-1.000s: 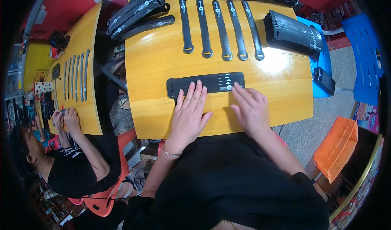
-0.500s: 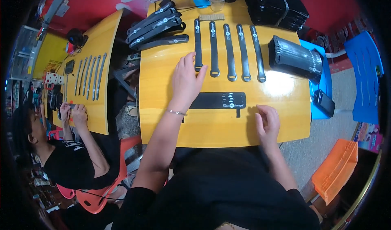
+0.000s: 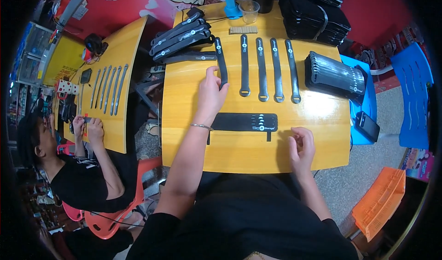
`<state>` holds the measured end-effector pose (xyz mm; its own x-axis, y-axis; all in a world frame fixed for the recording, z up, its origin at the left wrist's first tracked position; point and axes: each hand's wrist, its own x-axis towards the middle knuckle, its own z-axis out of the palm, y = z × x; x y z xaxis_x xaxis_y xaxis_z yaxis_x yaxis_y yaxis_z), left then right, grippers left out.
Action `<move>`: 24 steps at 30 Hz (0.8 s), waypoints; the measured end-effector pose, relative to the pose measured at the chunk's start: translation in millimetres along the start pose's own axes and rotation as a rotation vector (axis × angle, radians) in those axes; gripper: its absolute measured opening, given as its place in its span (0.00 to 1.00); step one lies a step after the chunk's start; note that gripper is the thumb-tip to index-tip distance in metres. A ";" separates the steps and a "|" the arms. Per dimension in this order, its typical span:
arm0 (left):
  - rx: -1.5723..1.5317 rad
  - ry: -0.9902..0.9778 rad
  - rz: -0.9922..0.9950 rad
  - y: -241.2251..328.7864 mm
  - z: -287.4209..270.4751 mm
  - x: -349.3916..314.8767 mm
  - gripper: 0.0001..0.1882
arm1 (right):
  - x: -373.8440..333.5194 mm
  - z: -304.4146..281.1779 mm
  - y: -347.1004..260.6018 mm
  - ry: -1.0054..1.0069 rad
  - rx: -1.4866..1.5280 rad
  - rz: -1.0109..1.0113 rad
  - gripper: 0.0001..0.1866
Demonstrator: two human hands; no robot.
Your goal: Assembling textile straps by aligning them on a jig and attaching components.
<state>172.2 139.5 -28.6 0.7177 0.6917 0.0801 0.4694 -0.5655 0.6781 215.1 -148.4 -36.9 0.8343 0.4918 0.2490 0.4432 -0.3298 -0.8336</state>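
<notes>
My left hand (image 3: 211,96) pinches the lower end of a black strap (image 3: 221,59) with a white print, its far part reaching up toward a heap of straps. To the right, several more black straps (image 3: 261,71) lie upright in a row, each with a slotted near end. Below my left hand rests a flat black printed panel (image 3: 235,122), two small dark tabs sticking out from its near edge. My right hand (image 3: 302,149) is by the table's front right, fingers loosely curled, thumb apart, holding nothing.
Heaped black straps (image 3: 182,41) lie back left. Bundled black straps (image 3: 334,75) sit at right, with banded black stacks (image 3: 313,20) behind. A blue fan (image 3: 231,6) and clear cup (image 3: 249,12) stand at the back. A co-worker's hands (image 3: 90,127) work at the left table.
My left hand has taken hold of the leftmost strap and shifted it left, out of the row. My head view has tilted a little. My right hand stays nearly still.
</notes>
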 end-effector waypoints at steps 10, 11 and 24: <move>-0.674 -0.084 -0.091 -3.1 -7.0 5.1 0.13 | 37.8 18.2 -44.5 -0.224 0.189 0.000 0.09; -0.750 -0.067 -0.063 0.7 -6.5 3.8 0.13 | 45.6 27.7 -45.3 -0.221 0.188 -0.002 0.09; -0.953 -0.040 0.059 -18.8 -18.7 6.9 0.11 | 171.2 139.1 -57.8 -0.728 0.657 0.446 0.14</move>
<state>158.7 163.3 -27.2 0.7521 0.6481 0.1200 -0.1714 0.0166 0.9851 286.7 66.9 -14.6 0.3851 0.8672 -0.3156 -0.2969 -0.2073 -0.9321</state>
